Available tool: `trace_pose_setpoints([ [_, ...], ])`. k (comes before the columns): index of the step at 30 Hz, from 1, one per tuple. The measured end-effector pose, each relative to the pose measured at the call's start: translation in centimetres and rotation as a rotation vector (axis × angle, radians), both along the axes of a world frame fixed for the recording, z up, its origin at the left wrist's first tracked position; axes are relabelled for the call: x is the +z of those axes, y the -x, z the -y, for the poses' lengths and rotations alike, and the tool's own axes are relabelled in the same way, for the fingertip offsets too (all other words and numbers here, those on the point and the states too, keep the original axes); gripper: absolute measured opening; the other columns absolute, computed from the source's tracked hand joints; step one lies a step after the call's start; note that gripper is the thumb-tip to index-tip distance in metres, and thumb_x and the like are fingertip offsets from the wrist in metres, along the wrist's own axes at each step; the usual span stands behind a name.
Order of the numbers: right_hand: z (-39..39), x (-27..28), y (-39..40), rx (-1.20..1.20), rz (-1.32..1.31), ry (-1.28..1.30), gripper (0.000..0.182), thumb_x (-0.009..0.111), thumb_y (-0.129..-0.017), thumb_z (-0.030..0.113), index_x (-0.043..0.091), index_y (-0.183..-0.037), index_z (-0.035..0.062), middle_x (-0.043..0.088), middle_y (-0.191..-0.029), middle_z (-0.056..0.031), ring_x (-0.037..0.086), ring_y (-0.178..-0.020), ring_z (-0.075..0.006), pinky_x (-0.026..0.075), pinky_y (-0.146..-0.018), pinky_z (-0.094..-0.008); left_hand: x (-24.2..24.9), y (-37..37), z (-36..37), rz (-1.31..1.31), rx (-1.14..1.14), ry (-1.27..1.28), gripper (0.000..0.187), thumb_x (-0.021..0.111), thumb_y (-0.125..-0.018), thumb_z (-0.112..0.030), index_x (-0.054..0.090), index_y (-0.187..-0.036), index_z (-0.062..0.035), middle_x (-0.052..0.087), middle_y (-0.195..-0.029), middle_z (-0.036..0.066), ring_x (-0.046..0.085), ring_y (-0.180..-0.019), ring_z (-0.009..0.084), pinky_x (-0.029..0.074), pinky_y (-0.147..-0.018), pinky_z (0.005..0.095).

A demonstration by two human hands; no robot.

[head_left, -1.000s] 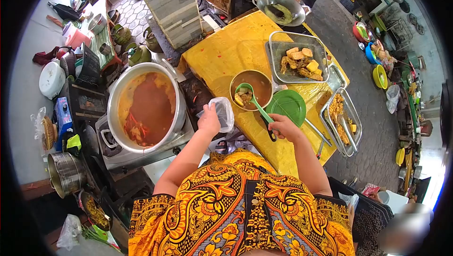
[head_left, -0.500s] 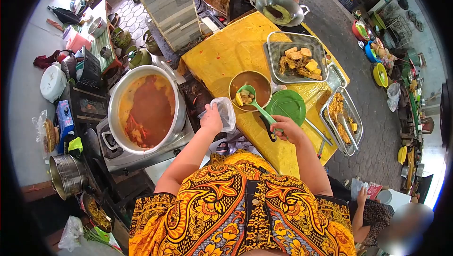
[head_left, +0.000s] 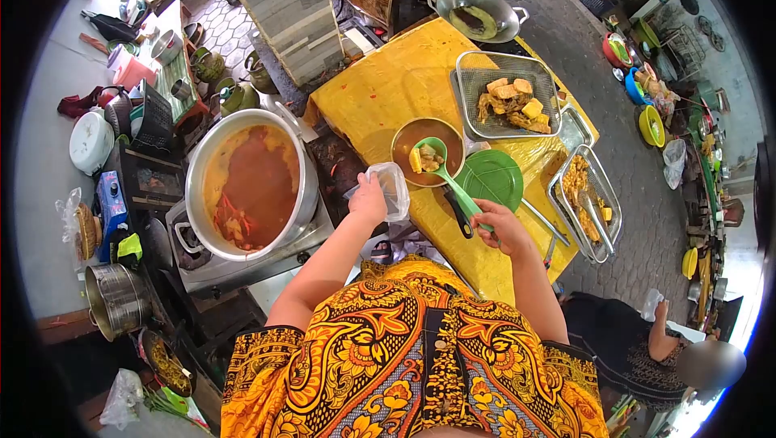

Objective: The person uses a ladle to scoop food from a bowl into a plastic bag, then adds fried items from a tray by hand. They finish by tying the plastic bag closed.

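My right hand (head_left: 499, 226) is closed round the handle of a green ladle (head_left: 462, 197). Chunks of food and a yellow piece fill the ladle's bowl, which is over a saucepan (head_left: 394, 151) of brown broth. The pan's black handle points toward me, below the ladle. My left hand (head_left: 369, 199) grips a clear plastic bag (head_left: 393, 190) by its side, its mouth open, just left of the saucepan. A green plate (head_left: 495, 183) lies right of the saucepan, near my right hand.
A big pot (head_left: 305, 187) of reddish broth stands on the stove at left. On the yellow table (head_left: 364, 98) are a mesh basket (head_left: 477, 98) of fried pieces and another basket (head_left: 608, 248) with tongs. A wok (head_left: 511, 22) stands beyond. Another person (head_left: 622, 341) is at lower right.
The ladle's bowl has shifted right over the saucepan, and my right hand has moved slightly right and down. The plastic bag has moved slightly right. The person at lower right has changed position.
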State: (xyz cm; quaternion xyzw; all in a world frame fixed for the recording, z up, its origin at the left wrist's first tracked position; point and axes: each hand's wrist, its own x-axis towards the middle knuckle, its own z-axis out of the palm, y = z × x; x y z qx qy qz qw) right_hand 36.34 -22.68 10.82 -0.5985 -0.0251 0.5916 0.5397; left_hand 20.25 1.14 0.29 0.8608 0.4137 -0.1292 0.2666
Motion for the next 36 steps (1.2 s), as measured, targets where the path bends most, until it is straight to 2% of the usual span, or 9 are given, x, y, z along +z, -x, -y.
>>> trace_pose_setpoints([
  [9, 0.1, 3.0, 5.2, 0.152, 0.089, 0.076, 0.046, 0.049, -0.088, 0.011, 0.041, -0.134, 0.0054, 0.053, -0.077, 0.0000, 0.041, -0.049, -0.0034, 0.028, -0.036, -0.0166, 1.8, 0.8, 0.5, 0.145, 0.039, 0.157, 0.061, 0.049, -0.075, 0.001, 0.034, -0.134, -0.0019, 0.028, -0.138, 0.023, 0.046, -0.117, 0.0431, 0.042, -0.096, 0.0441],
  [11, 0.1, 1.7, 6.1, 0.255, 0.214, 0.126, 0.048, 0.051, -0.084, 0.011, 0.044, -0.131, 0.0040, 0.057, -0.077, -0.0085, 0.055, -0.060, -0.0152, 0.041, -0.043, -0.0282, 1.3, 1.5, 0.4, 0.322, 0.056, 0.178, 0.064, 0.050, -0.073, 0.004, 0.034, -0.135, -0.0005, 0.029, -0.138, 0.024, 0.041, -0.122, 0.0407, 0.038, -0.100, 0.0426],
  [13, 0.4, -0.9, 7.5, 0.470, 1.208, -0.185, 0.045, 0.049, -0.085, 0.011, 0.046, -0.128, 0.0019, 0.060, -0.084, -0.0189, 0.062, -0.082, -0.0305, 0.049, -0.065, -0.0413, 0.2, 2.0, 0.1, 0.333, 0.050, 0.158, 0.067, 0.051, -0.072, 0.003, 0.033, -0.137, 0.0003, 0.030, -0.139, 0.022, 0.040, -0.124, 0.0386, 0.041, -0.099, 0.0402],
  [14, 0.7, -1.1, 8.2, 0.533, 1.117, -0.056, 0.046, 0.047, -0.085, 0.009, 0.043, -0.129, 0.0007, 0.057, -0.100, -0.0248, 0.055, -0.102, -0.0404, 0.044, -0.084, -0.0496, -0.4, 2.1, 0.1, 0.380, 0.076, 0.176, 0.067, 0.051, -0.073, 0.004, 0.032, -0.137, 0.0005, 0.030, -0.139, 0.019, 0.042, -0.122, 0.0367, 0.046, -0.093, 0.0382],
  [19, 0.3, 1.2, 9.9, 0.760, 1.254, 0.194, 0.052, 0.047, -0.082, 0.004, 0.037, -0.133, 0.0021, 0.053, -0.103, -0.0190, 0.058, -0.094, -0.0353, 0.049, -0.075, -0.0451, -1.4, 2.9, 0.0, 0.562, 0.160, 0.263, 0.069, 0.049, -0.074, 0.007, 0.029, -0.139, -0.0002, 0.029, -0.139, 0.012, 0.049, -0.115, 0.0285, 0.057, -0.069, 0.0302],
  [21, 0.6, 1.4, 10.0, 0.814, 1.341, 0.215, 0.054, 0.047, -0.081, 0.003, 0.036, -0.134, 0.0029, 0.052, -0.102, -0.0173, 0.058, -0.091, -0.0339, 0.049, -0.072, -0.0435, 1.5, 3.2, 0.5, 0.694, 0.330, 0.536, 0.069, 0.052, -0.073, 0.004, 0.030, -0.138, 0.0007, 0.032, -0.138, 0.019, 0.037, -0.127, 0.0345, 0.032, -0.105, 0.0357],
  [29, 1.6, 0.7, 9.2, 0.515, 1.231, 0.162, 0.052, 0.048, -0.083, 0.001, 0.039, -0.134, 0.0050, 0.053, -0.099, -0.0211, 0.056, -0.088, -0.0388, 0.047, -0.072, -0.0444, -2.4, 5.1, 1.1, 0.767, 0.235, 0.400, 0.072, 0.046, -0.069, 0.009, 0.030, -0.138, -0.0004, 0.031, -0.139, 0.017, 0.035, -0.128, 0.0348, 0.030, -0.106, 0.0344],
  [31, 1.1, -0.9, 8.2, 0.394, 1.263, 0.128, 0.050, 0.049, -0.084, 0.001, 0.039, -0.133, 0.0041, 0.053, -0.097, -0.0223, 0.055, -0.087, -0.0403, 0.046, -0.073, -0.0450, -1.6, 5.5, 1.2, 0.790, 0.179, 0.376, 0.073, 0.043, -0.071, 0.013, 0.028, -0.140, -0.0014, 0.027, -0.141, 0.011, 0.048, -0.114, 0.0247, 0.057, -0.063, 0.0259],
  [36, -1.5, -6.1, 4.7, 0.282, 1.440, 0.202, 0.050, 0.048, -0.084, 0.004, 0.037, -0.133, 0.0044, 0.051, -0.098, -0.0201, 0.057, -0.084, -0.0391, 0.048, -0.071, -0.0458, -3.1, 6.5, 1.3, 0.775, 0.083, 0.277, 0.071, 0.043, -0.071, 0.010, 0.029, -0.139, -0.0013, 0.030, -0.139, 0.013, 0.043, -0.119, 0.0276, 0.055, -0.074, 0.0284],
])
